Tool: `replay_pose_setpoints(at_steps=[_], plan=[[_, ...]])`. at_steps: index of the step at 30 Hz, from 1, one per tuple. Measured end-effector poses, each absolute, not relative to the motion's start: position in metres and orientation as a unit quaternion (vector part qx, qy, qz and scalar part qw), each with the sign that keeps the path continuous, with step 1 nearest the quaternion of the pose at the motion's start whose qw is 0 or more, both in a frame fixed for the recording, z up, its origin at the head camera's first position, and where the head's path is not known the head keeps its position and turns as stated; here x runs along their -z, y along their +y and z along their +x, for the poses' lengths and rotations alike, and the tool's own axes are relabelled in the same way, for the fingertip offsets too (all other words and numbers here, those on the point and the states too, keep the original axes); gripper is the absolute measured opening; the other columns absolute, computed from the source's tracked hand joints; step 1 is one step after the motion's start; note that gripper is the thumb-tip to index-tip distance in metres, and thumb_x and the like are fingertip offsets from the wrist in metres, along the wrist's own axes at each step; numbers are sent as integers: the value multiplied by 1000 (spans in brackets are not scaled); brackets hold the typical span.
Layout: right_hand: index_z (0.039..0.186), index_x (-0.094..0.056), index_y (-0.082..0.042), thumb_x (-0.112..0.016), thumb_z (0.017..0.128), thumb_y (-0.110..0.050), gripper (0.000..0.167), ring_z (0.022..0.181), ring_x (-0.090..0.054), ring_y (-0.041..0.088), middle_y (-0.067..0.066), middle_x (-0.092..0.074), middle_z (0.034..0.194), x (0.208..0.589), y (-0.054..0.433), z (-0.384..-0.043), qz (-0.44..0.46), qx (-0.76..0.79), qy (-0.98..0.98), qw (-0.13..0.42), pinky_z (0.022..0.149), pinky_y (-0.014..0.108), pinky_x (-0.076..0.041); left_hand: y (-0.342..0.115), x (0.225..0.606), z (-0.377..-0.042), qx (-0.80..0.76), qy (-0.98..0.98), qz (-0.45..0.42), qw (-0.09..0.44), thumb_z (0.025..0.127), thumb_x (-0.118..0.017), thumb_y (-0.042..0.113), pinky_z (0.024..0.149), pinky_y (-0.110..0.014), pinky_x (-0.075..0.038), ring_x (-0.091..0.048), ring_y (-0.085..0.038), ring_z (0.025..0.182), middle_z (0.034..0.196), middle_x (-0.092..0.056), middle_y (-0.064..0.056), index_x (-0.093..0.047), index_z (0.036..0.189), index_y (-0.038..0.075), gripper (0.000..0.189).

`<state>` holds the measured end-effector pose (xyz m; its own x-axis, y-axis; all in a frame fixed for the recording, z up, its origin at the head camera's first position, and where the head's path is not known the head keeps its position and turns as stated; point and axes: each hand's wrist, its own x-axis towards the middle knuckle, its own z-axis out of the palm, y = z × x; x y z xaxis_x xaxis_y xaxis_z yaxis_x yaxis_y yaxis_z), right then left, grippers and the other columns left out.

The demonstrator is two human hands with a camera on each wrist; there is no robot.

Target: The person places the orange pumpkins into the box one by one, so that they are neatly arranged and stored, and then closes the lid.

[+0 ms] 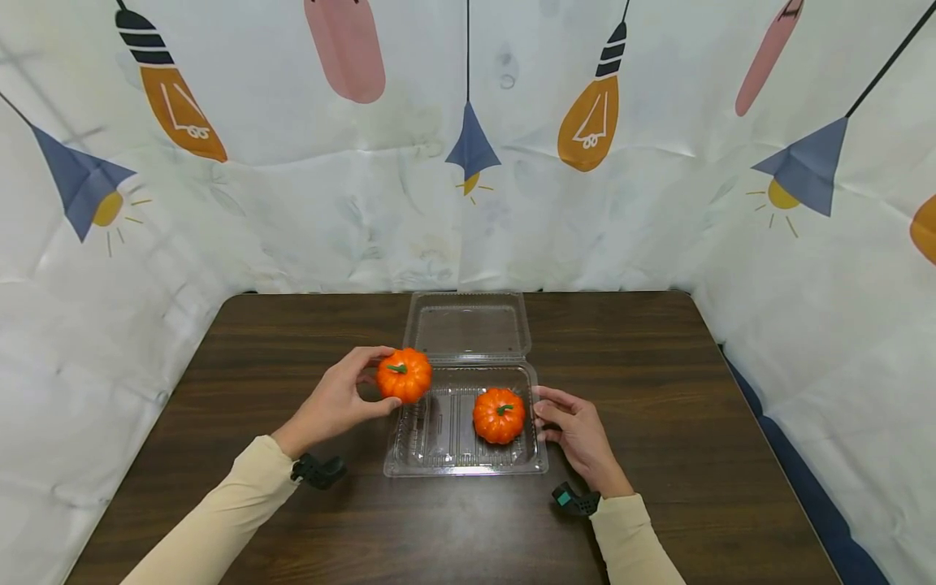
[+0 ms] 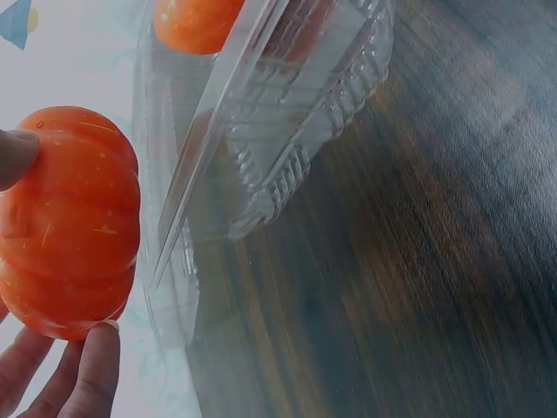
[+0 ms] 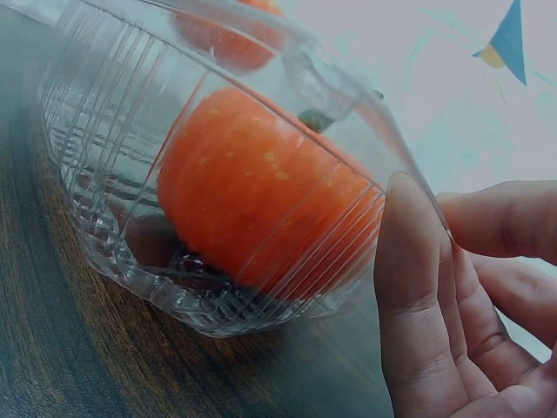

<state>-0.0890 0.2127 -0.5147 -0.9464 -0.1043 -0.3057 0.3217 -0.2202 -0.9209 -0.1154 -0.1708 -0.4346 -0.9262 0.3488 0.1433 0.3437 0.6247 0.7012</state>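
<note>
My left hand [image 1: 338, 404] grips a small orange pumpkin [image 1: 405, 378] with a green stem, thumb on one side and fingers on the other. It is held up over the left side of a clear plastic clamshell container [image 1: 439, 439]. Inside the container's right half sits a second orange pumpkin [image 1: 499, 418], seen through the ribbed wall in the right wrist view. My right hand [image 1: 582, 439] pinches the container's right rim between thumb and fingers.
The container's lid [image 1: 468, 325] lies open toward the back edge of the dark wooden table [image 1: 292, 520]. Behind it hangs a white cloth [image 1: 329, 219] printed with lamps and bulbs. Each wrist carries a black strap device [image 1: 318, 471].
</note>
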Motion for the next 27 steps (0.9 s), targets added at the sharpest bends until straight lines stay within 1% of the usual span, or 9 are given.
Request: replay_pose_setpoints(at_steps=[5,11,16,21,27], plan=[[142,-55,10,-71,98,-10,50,73,-67,8,-4,-72,89,514,213,-89,82,777,608,142,62,22,-63,-165,436,-116,-390,899,200,14,81,-89,19,96,-45,-62,-68,-26,107,136,-61,-11,-55,142,12,70],[142,-55,9,-70,98,-10,50,73,-67,9,-4,-72,90,513,213,-89,83,776,608,144,63,23,-63,-158,436,-117,-381,899,212,30,81,-89,20,96,-44,-62,-67,-26,110,137,-60,-11,-54,142,10,71],[142,-55,9,-71,98,-10,50,73,-67,9,-4,-72,89,513,213,-89,82,777,607,144,63,22,-63,-153,437,-119,-376,898,224,36,81,-89,22,95,-46,-62,-68,-26,109,135,-61,-10,-54,142,10,71],[141,-57,8,-71,97,-9,49,73,-67,9,-4,-73,90,513,213,-89,87,776,608,141,62,23,-63,-146,441,-120,-364,901,232,36,80,-90,24,91,-44,-63,-67,-21,103,134,-62,-8,-56,141,12,71],[141,-57,7,-71,97,-9,48,73,-67,9,-3,-73,91,514,213,-89,88,777,607,140,62,23,-63,-137,442,-121,-362,898,246,51,79,-89,24,91,-41,-63,-65,-19,106,134,-62,-7,-57,140,12,69]])
